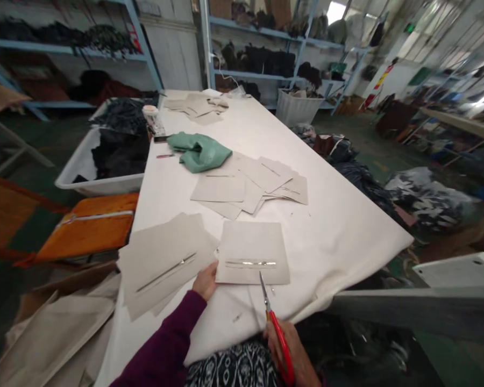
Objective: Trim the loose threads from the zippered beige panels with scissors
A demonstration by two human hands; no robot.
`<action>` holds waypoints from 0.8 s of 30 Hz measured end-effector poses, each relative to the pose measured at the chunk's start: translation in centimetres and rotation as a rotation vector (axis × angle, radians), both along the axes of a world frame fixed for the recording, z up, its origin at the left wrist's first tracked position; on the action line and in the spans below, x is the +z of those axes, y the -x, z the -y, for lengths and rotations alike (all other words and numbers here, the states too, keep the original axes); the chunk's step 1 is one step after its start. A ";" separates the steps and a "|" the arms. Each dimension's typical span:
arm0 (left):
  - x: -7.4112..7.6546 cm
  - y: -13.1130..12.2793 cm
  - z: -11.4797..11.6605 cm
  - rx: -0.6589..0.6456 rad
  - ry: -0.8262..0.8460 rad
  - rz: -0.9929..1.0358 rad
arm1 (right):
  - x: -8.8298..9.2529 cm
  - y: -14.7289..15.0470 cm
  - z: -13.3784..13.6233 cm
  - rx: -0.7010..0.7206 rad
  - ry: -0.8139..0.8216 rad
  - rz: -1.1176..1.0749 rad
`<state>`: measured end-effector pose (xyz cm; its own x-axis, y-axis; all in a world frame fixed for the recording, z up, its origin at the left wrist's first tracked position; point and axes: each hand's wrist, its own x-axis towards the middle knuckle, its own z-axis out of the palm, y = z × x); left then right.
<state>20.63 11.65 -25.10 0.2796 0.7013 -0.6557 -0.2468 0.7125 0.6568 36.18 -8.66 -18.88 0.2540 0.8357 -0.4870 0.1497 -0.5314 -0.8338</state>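
Observation:
My left hand (pixel 205 280) pinches the lower left corner of a beige panel (pixel 252 242), which lies flat on the white table near its front edge. A shiny zipper (pixel 250 263) runs across the lower part of this panel. My right hand (pixel 292 346) is wrapped round red-handled scissors (pixel 280 338), their blades pointing up at the panel's lower edge, just below the zipper. Whether the blade tips touch the panel I cannot tell. Left of my left hand lies a fanned stack of similar beige panels (pixel 165 242), the top one with a slanted zipper.
Farther up the white table (pixel 331 215) lie more beige panels (pixel 221 188), a green cloth (pixel 201 150), a cup-like container (pixel 153 119) and another beige pile (pixel 197 107). An orange chair (pixel 91 220) and a white bin (pixel 100 185) of dark material flank its left side.

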 end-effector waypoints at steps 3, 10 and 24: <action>-0.8 -0.9 -1.1 -0.013 0.047 0.018 | 0.2 0.0 -0.3 0.015 0.077 -0.212; 0.7 -3.0 0.5 -0.073 0.038 0.174 | 1.3 -0.9 -1.7 0.122 0.011 -0.567; 2.4 -3.4 2.4 -0.091 0.017 0.247 | -0.1 -0.4 -1.2 0.105 0.055 -0.770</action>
